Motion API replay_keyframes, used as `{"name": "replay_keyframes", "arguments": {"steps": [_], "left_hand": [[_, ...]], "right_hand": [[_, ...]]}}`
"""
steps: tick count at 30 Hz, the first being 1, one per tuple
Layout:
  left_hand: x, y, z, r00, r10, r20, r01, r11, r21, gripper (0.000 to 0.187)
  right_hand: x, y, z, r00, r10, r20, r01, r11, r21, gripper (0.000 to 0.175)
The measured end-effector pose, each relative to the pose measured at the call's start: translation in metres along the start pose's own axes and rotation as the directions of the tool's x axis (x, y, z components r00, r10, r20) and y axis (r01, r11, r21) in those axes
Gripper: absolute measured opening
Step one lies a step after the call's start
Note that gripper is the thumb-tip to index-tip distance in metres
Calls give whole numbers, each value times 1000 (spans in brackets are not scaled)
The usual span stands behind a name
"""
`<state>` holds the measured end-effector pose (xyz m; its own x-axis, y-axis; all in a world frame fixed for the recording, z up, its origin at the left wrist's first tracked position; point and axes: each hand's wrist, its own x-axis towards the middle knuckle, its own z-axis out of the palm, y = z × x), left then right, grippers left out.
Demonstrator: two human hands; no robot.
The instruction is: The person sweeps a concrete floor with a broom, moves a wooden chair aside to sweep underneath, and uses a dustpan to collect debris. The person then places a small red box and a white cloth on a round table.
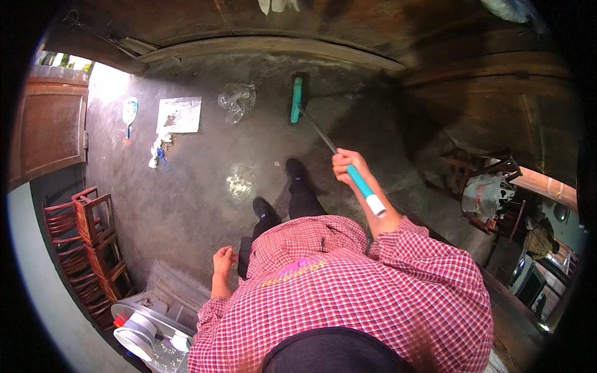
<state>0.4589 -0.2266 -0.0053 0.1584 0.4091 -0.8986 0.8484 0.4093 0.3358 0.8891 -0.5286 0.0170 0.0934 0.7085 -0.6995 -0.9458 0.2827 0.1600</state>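
Observation:
My right hand (350, 165) is closed around the long handle of a push broom (296, 100), near the handle's teal grip with its white end. The broom's teal head rests on the dark concrete floor ahead of my feet; its underside is hidden. My left hand (225, 259) hangs by my left side, fingers loosely curled, and nothing shows in it. Left of the broom head lie a crumpled clear plastic bag (237, 102), a flat whitish plastic sheet (179, 115), a blue ring-shaped plastic piece (163, 159) beside white scraps, and a blue-and-white paddle-shaped object (130, 113).
Wooden chairs (95, 238) stand stacked along the left wall, near a wooden door (53, 126). White containers (137, 335) sit on a surface at lower left. A wooden chair with a plastic bag (485, 193) on it stands at right. A wooden wall edges the floor ahead.

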Motion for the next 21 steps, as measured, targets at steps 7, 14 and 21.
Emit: {"name": "replay_keyframes", "arguments": {"steps": [7,14,21], "left_hand": [[-7,14,17,1000,-13,22,11,996,89,22],[-40,-7,13,998,-53,-30,55,997,62,22],[-62,-26,9,985,-156,-80,159,986,45,21]], "right_hand": [[-56,-88,-31,759,-453,-467,300,881,-367,19],[16,-231,-82,332,-715,-615,383,698,-605,6],[74,-217,-83,460,-687,-563,31,646,-763,7]]}}
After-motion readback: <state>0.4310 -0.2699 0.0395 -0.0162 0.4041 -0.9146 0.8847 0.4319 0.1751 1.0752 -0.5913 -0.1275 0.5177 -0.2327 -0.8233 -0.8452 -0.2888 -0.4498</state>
